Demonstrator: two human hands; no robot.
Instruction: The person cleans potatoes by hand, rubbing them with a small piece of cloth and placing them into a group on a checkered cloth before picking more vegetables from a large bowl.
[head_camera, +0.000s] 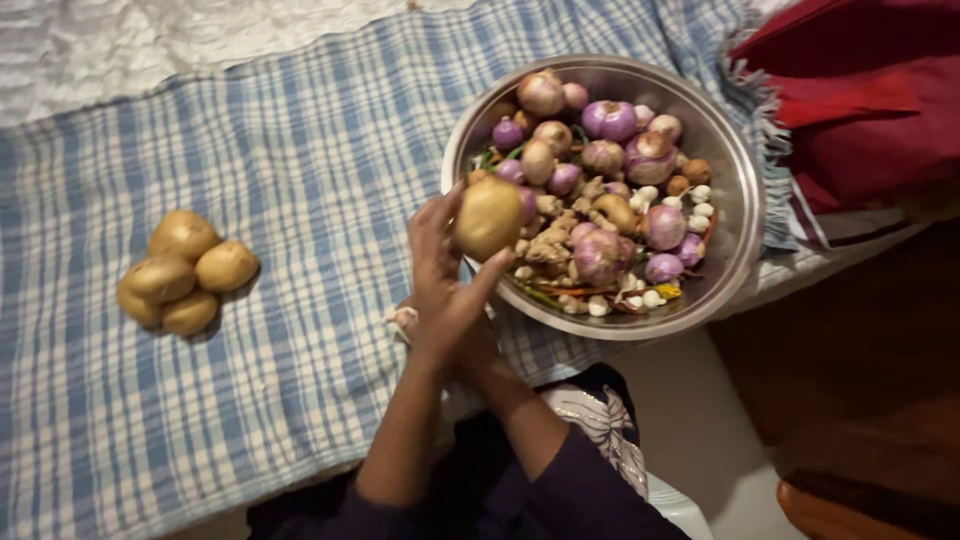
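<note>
One hand (440, 285) holds a potato (488, 217) up in its fingertips, thumb on the near side and fingers curled round the far side, so the potato is lifted clear at the near left rim of the steel bowl (735, 190). It is hard to say which hand this is: two forearms cross at the wrist. The arm coming from the lower left seems to carry the gripping hand, so probably the left. The other hand is tucked behind and under it, mostly hidden; whether it is clenched or loose can't be seen. Something small and pale shows just left of the wrists, too blurred to name.

The bowl is packed with purple onions (610, 120), knobby ginger pieces (560, 235), pale garlic cloves (700, 205) and some green chillies at the edges, all mixed together. It sits on the right end of a blue checked cloth (300, 180), part of it overhanging the near edge.

Well apart on the left, four potatoes (185, 270) lie in a tight cluster on the cloth, touching one another. No other kind of vegetable is with them, so that spot looks like a potato-only pile, judging from how they are grouped.

A red cloth (860, 100) lies bunched at top right, beside the bowl. Dark clothing with a white leaf print shows at the bottom.
</note>
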